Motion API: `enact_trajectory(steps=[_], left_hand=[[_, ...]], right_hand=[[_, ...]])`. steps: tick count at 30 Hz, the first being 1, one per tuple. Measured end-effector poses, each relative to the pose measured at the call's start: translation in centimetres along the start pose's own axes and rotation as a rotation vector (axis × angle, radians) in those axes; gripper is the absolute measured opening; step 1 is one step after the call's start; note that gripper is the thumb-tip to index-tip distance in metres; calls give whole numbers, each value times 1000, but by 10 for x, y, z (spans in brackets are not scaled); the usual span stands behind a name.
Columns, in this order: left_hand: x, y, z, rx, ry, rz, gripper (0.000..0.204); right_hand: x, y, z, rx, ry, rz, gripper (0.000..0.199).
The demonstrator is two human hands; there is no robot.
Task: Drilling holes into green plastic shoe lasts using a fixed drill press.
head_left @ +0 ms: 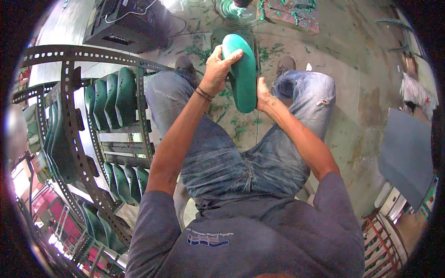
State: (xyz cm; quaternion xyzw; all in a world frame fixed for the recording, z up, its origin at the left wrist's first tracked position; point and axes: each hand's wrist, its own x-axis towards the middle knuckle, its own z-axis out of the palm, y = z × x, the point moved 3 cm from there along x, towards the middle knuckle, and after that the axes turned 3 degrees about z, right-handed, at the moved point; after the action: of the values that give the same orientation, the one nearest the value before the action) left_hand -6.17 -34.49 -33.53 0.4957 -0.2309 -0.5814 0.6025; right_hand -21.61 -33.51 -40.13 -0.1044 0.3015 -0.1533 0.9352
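Observation:
A smooth green shoe sole (244, 76) is held up between my knees, its lighter rounded end pointing away from me. My left hand (219, 69) grips its left edge near the far end. The thumb lies across the face, and most of the fingers are hidden behind. At the right edge of the near end, my right hand (264, 96) touches the sole with its thumb pointing up. The other right fingers are out of sight behind the sole, so their grip cannot be made out.
On my left, a perforated metal rack (69, 106) carries several green shoe pieces (111, 99). A dark machine cabinet (127, 28) stands beyond it. Ahead are a round blurred machine part (236, 14) and a board with green shavings (292, 14). A grey panel (405, 155) is on the right.

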Motion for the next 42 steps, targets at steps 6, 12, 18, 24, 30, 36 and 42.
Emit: enact_trajectory(steps=[6, 12, 18, 24, 30, 36, 42], left_hand=[[10, 6, 1, 143, 138, 264, 55], [20, -6, -1, -342, -7, -107, 55], [38, 18, 15, -334, -34, -181, 64], [59, 23, 15, -464, -184, -79, 62], [53, 41, 20, -435, -136, -114, 63], [41, 33, 26, -424, -282, 76, 63], [22, 34, 27, -283, -173, 23, 53]], right_hand=[[-12, -31, 33, -635, 271, -551, 54], [-38, -59, 86, -575, 164, -319, 79], [-32, -75, 69, -1097, 373, -178, 87], [-22, -86, 76, -996, 229, -246, 93], [-13, -81, 97, -639, 95, -414, 72], [9, -67, 22, -962, 121, -493, 48], [8, -62, 23, -946, 350, -613, 86]])
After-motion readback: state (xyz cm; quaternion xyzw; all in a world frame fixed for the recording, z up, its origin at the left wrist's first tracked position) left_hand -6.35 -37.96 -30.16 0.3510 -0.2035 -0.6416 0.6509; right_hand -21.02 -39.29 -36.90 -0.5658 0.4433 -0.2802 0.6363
